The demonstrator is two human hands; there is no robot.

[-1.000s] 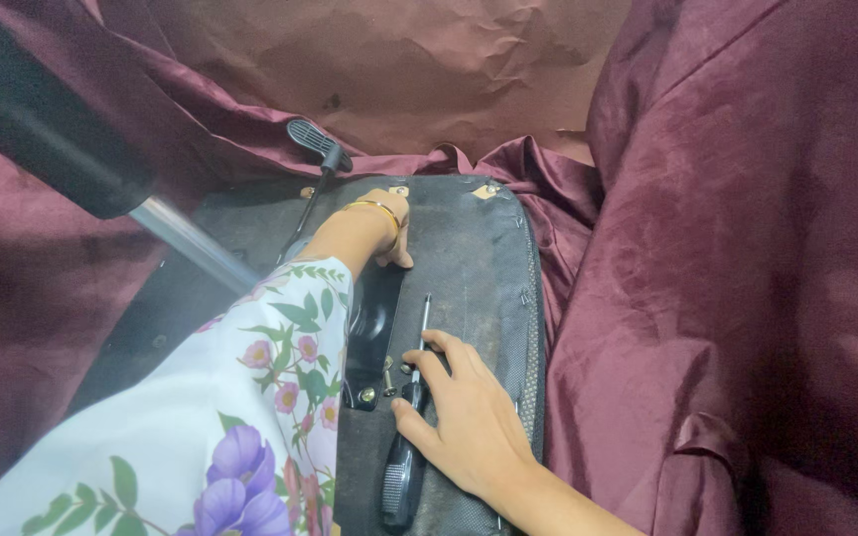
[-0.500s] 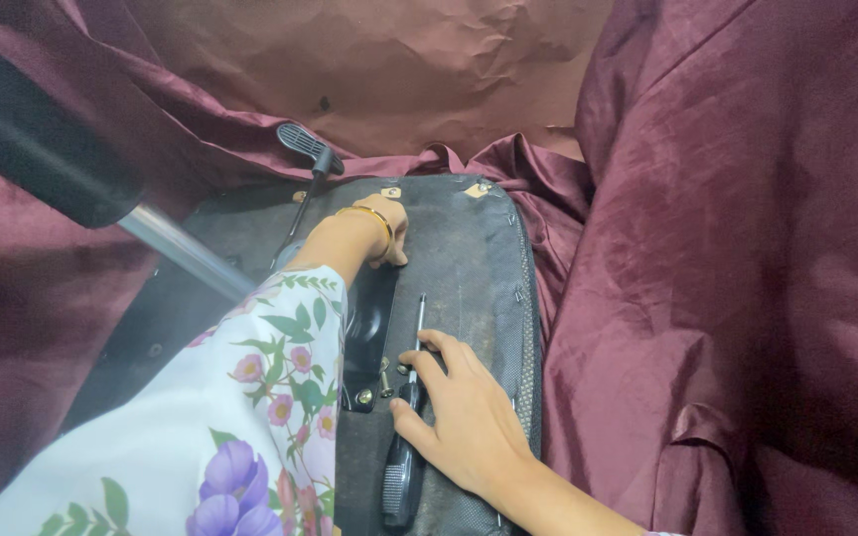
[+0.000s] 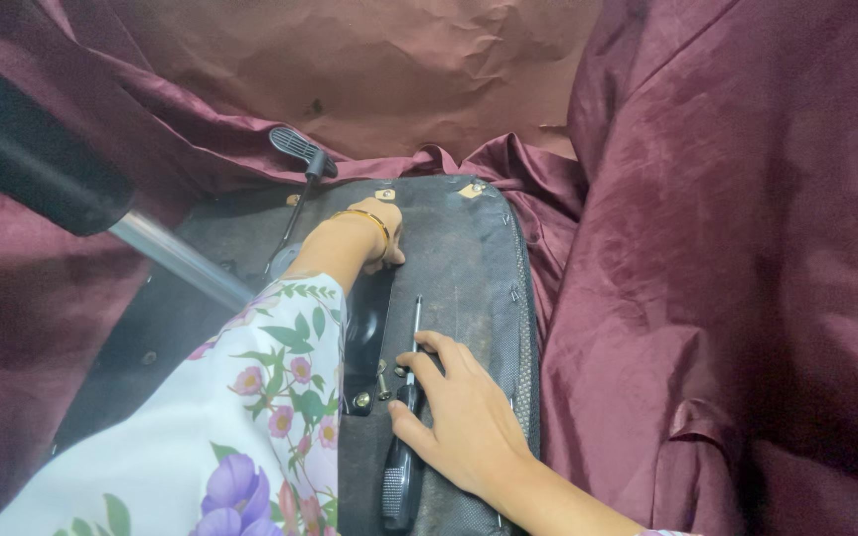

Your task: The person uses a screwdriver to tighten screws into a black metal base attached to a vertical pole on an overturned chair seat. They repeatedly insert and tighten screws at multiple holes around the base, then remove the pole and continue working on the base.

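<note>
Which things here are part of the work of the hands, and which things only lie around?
In use: left hand on black plate; right hand on screwdriver; bolts; seat base.

Lying about: maroon cloth; lever; metal tube.

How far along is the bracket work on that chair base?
Done: the black bracket sits on the dark base panel with bolts standing at its near end. In hand: left hand steadies the far end; right hand rests on the screwdriver. Left: those bolts look unseated.

Left hand (image 3: 374,233) reaches forward, fingers curled down; right hand (image 3: 464,417) lies flat, fingers spread.
</note>
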